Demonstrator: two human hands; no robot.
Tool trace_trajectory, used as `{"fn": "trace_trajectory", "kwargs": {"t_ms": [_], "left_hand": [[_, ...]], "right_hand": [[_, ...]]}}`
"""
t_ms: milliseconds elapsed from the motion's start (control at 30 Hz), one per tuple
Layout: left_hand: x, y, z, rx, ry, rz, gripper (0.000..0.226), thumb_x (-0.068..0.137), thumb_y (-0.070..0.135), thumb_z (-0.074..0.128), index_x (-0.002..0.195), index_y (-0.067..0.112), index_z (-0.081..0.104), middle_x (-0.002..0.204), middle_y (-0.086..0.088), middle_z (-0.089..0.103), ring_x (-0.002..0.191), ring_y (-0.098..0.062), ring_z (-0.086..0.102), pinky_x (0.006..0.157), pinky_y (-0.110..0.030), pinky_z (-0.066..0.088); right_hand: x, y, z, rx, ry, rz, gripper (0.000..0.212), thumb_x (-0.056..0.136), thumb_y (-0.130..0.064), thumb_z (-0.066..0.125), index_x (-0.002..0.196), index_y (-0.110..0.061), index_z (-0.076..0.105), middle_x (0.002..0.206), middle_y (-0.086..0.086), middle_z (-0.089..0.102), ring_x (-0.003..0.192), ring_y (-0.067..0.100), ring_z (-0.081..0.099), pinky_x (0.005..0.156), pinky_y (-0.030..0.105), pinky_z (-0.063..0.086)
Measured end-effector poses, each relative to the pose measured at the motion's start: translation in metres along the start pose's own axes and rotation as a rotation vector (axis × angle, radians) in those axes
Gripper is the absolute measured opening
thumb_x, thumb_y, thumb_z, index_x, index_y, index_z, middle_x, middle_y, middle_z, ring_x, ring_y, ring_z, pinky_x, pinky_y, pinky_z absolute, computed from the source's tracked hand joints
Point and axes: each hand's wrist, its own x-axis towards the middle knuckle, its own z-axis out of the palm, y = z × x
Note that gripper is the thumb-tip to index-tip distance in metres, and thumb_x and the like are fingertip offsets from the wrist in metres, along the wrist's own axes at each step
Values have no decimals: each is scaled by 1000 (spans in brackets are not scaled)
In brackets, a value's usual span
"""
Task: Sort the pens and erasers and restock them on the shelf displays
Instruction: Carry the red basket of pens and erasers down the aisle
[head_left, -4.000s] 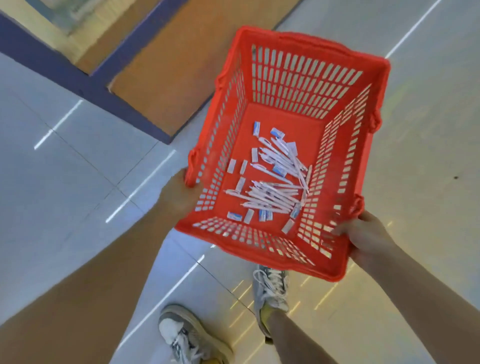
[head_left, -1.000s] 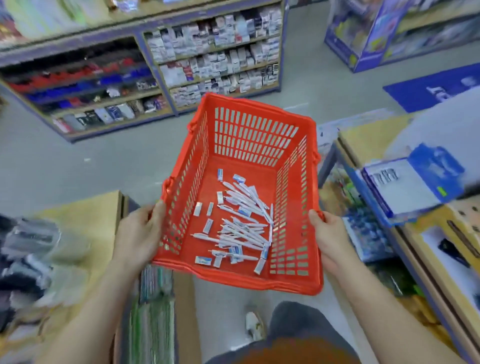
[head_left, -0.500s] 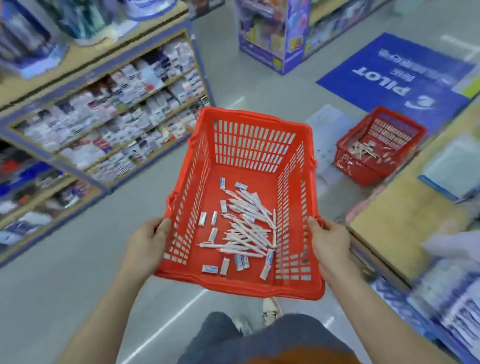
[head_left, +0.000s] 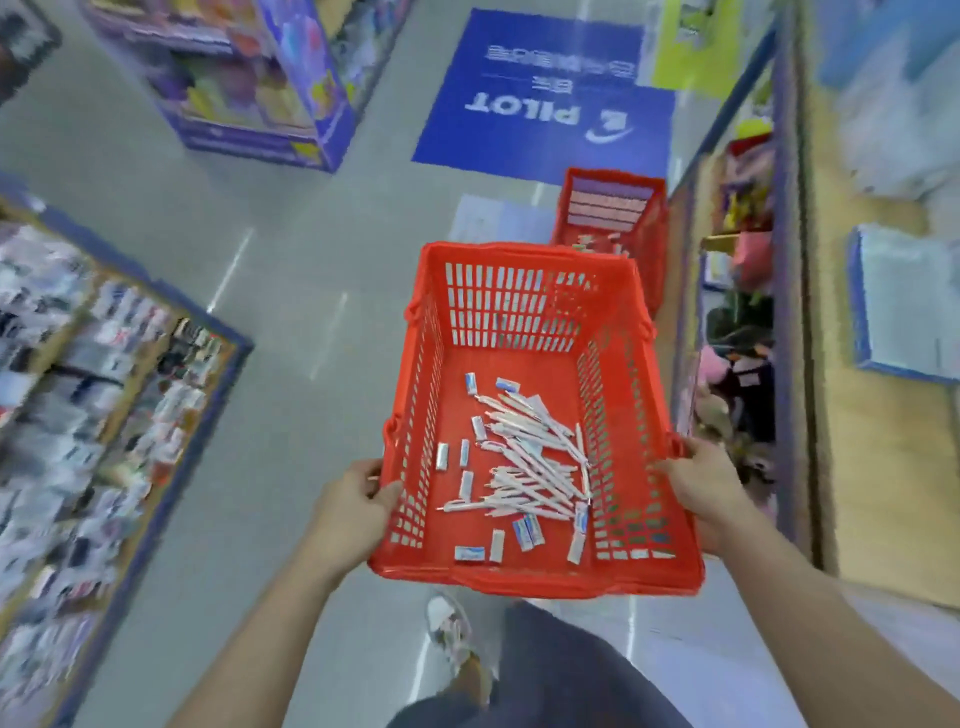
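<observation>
As the person turns further down the aisle, the second basket (head_left: 608, 208) now stands at 12 o'clock just beyond the red basket (head_left: 530, 584), where half a second ago it lay off at 2 o'clock (the blue floor mat (head_left: 545, 88) has swung ahead too). Both the left hand (head_left: 353, 504) and the right hand (head_left: 701, 483) clasp a side rim, fingers curled round it. The pens (head_left: 530, 467) and erasers (head_left: 470, 553) lie mixed on its bottom, unsorted; with the shelves (head_left: 737, 291) near at 3 o'clock, restocking seems close.
</observation>
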Motion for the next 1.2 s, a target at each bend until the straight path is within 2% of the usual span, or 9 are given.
{"fn": "trace_trajectory", "kwargs": {"t_ms": [100, 233, 333, 433, 767, 833, 1033, 1133, 1200], "left_hand": [[69, 28, 12, 12, -86, -18, 12, 90, 13, 58, 100, 18, 61, 97, -4, 71, 84, -19, 69, 85, -43, 54], [157, 49, 49, 25, -161, -71, 16, 90, 7, 57, 86, 23, 59, 84, 0, 70, 74, -17, 69, 70, -31, 54], [224, 46, 81, 29, -237, -134, 17, 89, 4, 56, 94, 19, 61, 88, -6, 73, 76, -22, 71, 77, -42, 57], [293, 32, 112, 38, -297, -190, 24, 89, -1, 51, 97, 20, 59, 92, -9, 72, 79, -25, 71, 79, -44, 56], [463, -41, 225, 153, -448, -186, 31, 90, -5, 46, 94, 25, 53, 95, -2, 69, 77, -15, 69, 64, -30, 53], [479, -57, 241, 171, -467, -198, 28, 92, -2, 47, 96, 26, 51, 94, 0, 69, 77, -14, 69, 60, -27, 53], [502, -94, 275, 260, -578, -190, 23, 91, 11, 56, 97, 33, 50, 101, 0, 67, 90, -18, 67, 86, -47, 53], [512, -94, 294, 310, -577, -110, 21, 93, 37, 50, 111, 39, 41, 103, 3, 67, 91, -21, 68, 83, -50, 54], [518, -89, 307, 389, -533, -43, 19, 97, 31, 43, 114, 31, 35, 93, 4, 63, 84, -23, 67, 77, -47, 55]], "right_hand": [[54, 6, 12, -39, 102, 37, 31, 63, -9, 56, 91, -8, 67, 83, 15, 71, 77, 33, 68, 76, 48, 57], [94, -14, 29, -42, 250, 120, 12, 77, 0, 56, 76, -9, 64, 61, 7, 59, 55, 19, 54, 51, 21, 46], [151, 9, 51, 11, 325, 124, 1, 73, -10, 64, 73, -10, 64, 59, 3, 61, 61, 21, 58, 60, 30, 49], [214, 48, 75, 25, 394, 140, 23, 67, -27, 63, 82, -10, 67, 71, 5, 68, 68, 16, 59, 70, 40, 54], [374, 131, 137, -160, 516, 277, 11, 80, -12, 64, 89, -17, 68, 78, 7, 69, 76, 24, 64, 58, 23, 41], [396, 149, 146, -120, 558, 302, 19, 80, -5, 61, 95, -13, 70, 83, 12, 70, 81, 27, 66, 62, 25, 39], [433, 195, 158, -175, 616, 346, 24, 81, -5, 59, 102, -11, 69, 94, 19, 71, 90, 37, 66, 79, 43, 52], [440, 198, 154, -239, 694, 401, 26, 85, -8, 59, 109, -11, 69, 106, 17, 71, 100, 35, 64, 85, 39, 48], [441, 200, 155, -238, 715, 396, 30, 86, -11, 57, 115, -12, 67, 112, 15, 69, 106, 34, 62, 88, 37, 46]]}}
